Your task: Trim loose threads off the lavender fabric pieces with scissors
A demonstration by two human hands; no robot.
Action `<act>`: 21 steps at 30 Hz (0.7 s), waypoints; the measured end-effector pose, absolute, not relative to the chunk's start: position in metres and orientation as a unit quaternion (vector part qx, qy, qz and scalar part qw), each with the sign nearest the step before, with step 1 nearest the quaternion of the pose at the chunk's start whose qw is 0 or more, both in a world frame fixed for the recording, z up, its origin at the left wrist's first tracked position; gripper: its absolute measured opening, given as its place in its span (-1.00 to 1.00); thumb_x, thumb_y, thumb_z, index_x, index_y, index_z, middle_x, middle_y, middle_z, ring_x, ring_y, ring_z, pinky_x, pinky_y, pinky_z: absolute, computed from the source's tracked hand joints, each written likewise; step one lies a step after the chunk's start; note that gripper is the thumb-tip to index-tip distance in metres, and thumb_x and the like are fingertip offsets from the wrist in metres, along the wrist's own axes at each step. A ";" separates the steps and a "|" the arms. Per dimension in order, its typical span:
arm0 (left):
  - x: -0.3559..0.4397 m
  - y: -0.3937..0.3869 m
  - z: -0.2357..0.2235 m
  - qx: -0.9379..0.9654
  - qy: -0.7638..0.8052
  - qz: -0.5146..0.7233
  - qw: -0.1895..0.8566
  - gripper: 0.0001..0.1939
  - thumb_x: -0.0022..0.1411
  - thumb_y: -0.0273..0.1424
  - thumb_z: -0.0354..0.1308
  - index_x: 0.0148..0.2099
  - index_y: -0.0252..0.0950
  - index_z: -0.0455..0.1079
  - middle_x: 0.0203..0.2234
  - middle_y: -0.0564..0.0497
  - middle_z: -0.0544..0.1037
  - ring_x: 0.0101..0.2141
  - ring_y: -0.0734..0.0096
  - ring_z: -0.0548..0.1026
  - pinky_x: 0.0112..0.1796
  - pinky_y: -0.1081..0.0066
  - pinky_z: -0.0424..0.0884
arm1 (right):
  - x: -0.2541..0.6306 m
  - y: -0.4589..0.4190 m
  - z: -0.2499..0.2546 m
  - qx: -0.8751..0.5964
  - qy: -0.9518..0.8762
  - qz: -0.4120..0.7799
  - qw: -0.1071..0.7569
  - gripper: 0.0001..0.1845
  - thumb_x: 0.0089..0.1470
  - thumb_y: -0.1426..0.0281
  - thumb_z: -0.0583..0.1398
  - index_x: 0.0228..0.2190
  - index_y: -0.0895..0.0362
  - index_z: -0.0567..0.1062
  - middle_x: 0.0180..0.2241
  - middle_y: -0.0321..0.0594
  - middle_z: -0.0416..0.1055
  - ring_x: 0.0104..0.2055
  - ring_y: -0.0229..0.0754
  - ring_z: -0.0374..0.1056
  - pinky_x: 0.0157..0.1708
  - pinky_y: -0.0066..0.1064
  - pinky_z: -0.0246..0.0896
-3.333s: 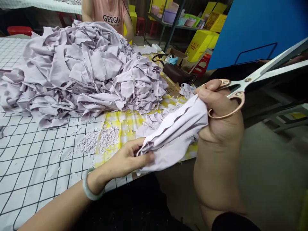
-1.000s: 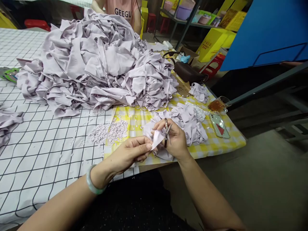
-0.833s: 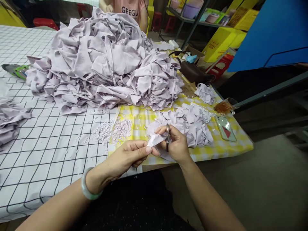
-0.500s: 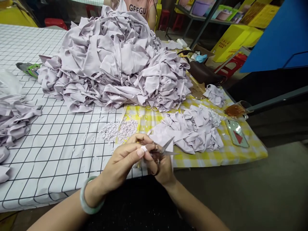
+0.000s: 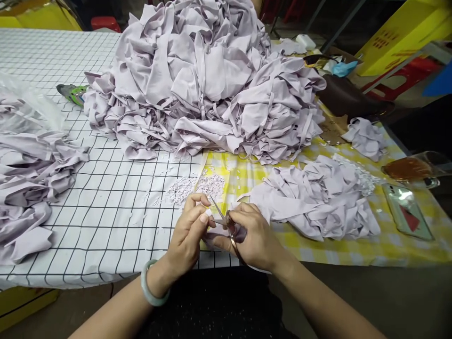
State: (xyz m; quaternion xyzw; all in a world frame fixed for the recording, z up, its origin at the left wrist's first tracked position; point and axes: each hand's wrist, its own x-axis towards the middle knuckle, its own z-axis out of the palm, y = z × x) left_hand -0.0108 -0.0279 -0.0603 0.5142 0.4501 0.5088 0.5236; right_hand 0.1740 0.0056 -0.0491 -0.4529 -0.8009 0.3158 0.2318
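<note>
My left hand (image 5: pixel 188 235) is closed, thumb against fingers, on the end of a lavender fabric piece (image 5: pixel 216 232). A small white bit of it shows at the thumb tip. My right hand (image 5: pixel 259 238) grips a pair of scissors (image 5: pixel 216 205) by the handles, the blades spread apart and pointing left towards my left fingers. Part of the fabric lies under the scissors and right hand, where its full shape is hidden. Just beyond the hands is a scatter of tiny fabric clippings (image 5: pixel 210 186).
A large heap of lavender garments (image 5: pixel 219 70) fills the table's far side. A smaller fabric pile (image 5: pixel 325 200) lies right, another pile (image 5: pixel 31 174) left. Near the right edge are a phone (image 5: pixel 407 212) and a glass of brown drink (image 5: pixel 409 168). A brown bag (image 5: pixel 342 94) sits behind.
The view has swung left and down. The scissors, which pointed right with blades away from my left hand, are turned so the blades point at the left fingertips.
</note>
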 end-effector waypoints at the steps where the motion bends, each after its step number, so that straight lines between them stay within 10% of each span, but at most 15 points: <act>1: -0.011 -0.028 -0.061 0.521 0.449 0.507 0.519 -0.66 0.50 -0.33 -0.08 -0.31 -0.27 0.40 -0.11 -0.11 0.25 -0.05 0.21 0.24 -0.20 0.36 0.32 | 0.172 0.005 -0.049 -0.455 -0.801 0.312 0.232 -0.50 0.02 -0.05 0.35 -0.57 0.09 0.40 -0.57 -0.28 0.32 -0.42 -0.14 0.27 -0.32 -0.28 0.14; 21: -0.011 -0.021 -0.072 0.583 0.434 0.511 0.460 -0.69 0.51 -0.39 -0.12 -0.31 -0.23 0.32 -0.23 -0.06 0.25 -0.03 0.21 0.21 0.03 0.25 0.24 | 0.160 0.008 -0.052 -0.468 -0.801 0.286 0.239 -0.38 0.02 -0.10 0.32 -0.69 0.09 0.30 -0.67 -0.34 0.23 -0.55 -0.24 0.20 -0.37 -0.34 0.08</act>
